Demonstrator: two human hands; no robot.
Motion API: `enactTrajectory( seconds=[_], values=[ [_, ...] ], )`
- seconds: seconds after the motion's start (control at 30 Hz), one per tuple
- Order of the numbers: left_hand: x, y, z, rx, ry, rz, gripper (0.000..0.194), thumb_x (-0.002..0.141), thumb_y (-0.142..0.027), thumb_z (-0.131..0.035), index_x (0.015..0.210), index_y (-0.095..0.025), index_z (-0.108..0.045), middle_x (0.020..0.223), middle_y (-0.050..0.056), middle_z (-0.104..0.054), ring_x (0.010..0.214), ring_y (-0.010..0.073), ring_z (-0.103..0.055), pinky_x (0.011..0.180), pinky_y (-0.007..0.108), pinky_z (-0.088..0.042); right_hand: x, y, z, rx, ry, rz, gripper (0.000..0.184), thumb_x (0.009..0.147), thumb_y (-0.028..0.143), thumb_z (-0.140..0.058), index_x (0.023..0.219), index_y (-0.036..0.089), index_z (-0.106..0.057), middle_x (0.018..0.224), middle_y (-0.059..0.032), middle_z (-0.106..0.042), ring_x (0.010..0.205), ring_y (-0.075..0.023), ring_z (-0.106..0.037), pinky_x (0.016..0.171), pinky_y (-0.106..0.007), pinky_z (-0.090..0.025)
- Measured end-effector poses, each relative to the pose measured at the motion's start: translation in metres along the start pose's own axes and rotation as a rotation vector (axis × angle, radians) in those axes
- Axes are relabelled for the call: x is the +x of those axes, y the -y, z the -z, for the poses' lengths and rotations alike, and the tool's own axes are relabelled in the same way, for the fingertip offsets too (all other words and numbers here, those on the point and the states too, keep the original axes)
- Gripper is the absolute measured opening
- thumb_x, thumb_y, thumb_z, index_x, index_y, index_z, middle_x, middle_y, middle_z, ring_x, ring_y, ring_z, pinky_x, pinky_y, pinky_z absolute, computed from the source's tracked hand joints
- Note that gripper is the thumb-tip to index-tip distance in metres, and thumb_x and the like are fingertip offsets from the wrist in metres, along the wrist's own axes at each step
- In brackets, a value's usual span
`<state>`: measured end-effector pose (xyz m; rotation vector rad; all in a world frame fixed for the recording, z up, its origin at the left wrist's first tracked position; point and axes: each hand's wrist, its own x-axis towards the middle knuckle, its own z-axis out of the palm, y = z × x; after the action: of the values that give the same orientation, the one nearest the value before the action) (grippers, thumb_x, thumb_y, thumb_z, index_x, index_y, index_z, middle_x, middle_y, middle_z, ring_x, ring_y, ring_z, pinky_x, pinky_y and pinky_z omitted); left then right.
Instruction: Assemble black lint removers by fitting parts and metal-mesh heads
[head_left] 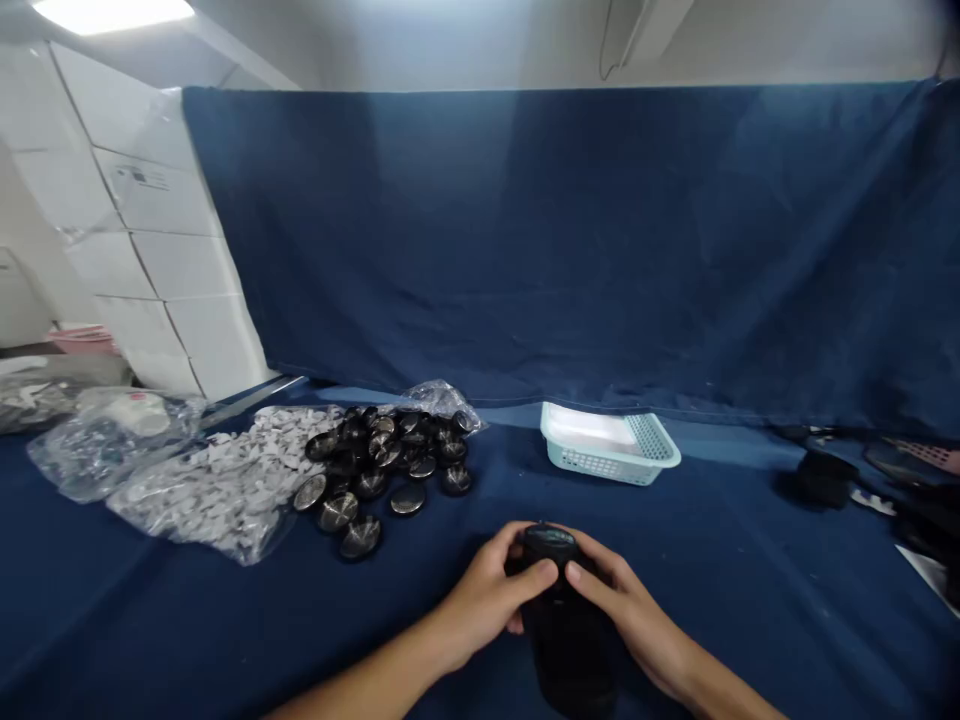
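Note:
A black cylindrical object [564, 630] with a round cap on its far end lies on the blue cloth in front of me. My left hand [491, 592] wraps its left side, thumb on top near the cap. My right hand [622, 600] wraps its right side, thumb also on top. Both hands are closed on it. A heap of round black discs with shiny centres [382, 465] lies to the left, beyond my left hand.
A clear bag of small white pieces [217, 480] lies left of the discs, with further plastic bags [97, 445] beyond. A pale blue basket [607, 445] sits ahead. Dark items [825, 480] lie at right. A blue cloth backdrop [585, 240] hangs behind; white boxes [150, 250] stand at left.

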<state>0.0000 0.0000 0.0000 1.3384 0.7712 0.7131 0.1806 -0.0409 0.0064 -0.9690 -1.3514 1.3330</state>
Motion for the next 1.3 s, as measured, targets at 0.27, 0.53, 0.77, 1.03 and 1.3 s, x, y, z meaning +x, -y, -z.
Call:
enactTrajectory(
  seconds=[0.27,0.53,0.77,1.03,1.3],
  values=[
    [-0.013,-0.013,-0.01,-0.52,0.019,0.149,0.044,0.086,-0.048,-0.06,0.114,-0.014,-0.062,0.104,0.009,-0.067,0.097,0.0202,-0.062,0.086,0.03,-0.046,0.0,-0.014,0.008,0.082,-0.103,-0.029,0.036,0.087,0.044,-0.061,0.118,0.025,-0.064,0.122,-0.0066,-0.066,0.12,-0.0277,-0.054,0.11,-0.048,-0.03],
    [0.003,0.02,0.008,-0.761,0.112,0.38,0.055,0.084,-0.057,-0.055,0.106,-0.007,-0.065,0.083,0.011,-0.07,0.061,0.0175,-0.066,0.059,0.026,-0.047,0.001,-0.014,0.005,-0.141,-0.043,0.091,0.045,0.085,0.051,-0.059,0.126,0.031,-0.06,0.123,-0.0081,-0.065,0.118,-0.0286,-0.057,0.103,-0.046,-0.043],
    [0.011,0.008,0.027,-0.865,0.046,0.259,0.066,0.083,-0.066,-0.052,0.103,-0.006,-0.067,0.082,0.011,-0.072,0.064,0.0191,-0.067,0.06,0.025,-0.048,0.009,-0.048,0.007,-0.458,-0.092,0.336,0.048,0.085,0.041,-0.061,0.132,0.036,-0.053,0.119,-0.0078,-0.065,0.101,-0.027,-0.065,0.083,-0.038,-0.055],
    [0.009,-0.002,0.025,-0.689,-0.138,0.275,0.06,0.083,-0.064,-0.053,0.091,-0.007,-0.068,0.079,0.01,-0.071,0.061,0.0149,-0.065,0.055,0.021,-0.047,0.002,-0.031,-0.001,-0.606,-0.087,0.364,0.04,0.09,0.03,-0.055,0.13,0.032,-0.049,0.119,-0.0066,-0.062,0.103,-0.022,-0.063,0.09,-0.033,-0.051],
    [0.023,-0.016,0.042,-0.488,0.007,0.214,0.071,0.084,-0.072,-0.042,0.101,-0.007,-0.064,0.074,0.009,-0.07,0.049,0.0165,-0.064,0.044,0.023,-0.046,-0.001,-0.034,0.001,-0.605,-0.099,0.295,0.032,0.093,0.034,-0.049,0.124,0.027,-0.052,0.112,-0.0064,-0.06,0.092,-0.0189,-0.062,0.083,-0.033,-0.05]
  ],
)
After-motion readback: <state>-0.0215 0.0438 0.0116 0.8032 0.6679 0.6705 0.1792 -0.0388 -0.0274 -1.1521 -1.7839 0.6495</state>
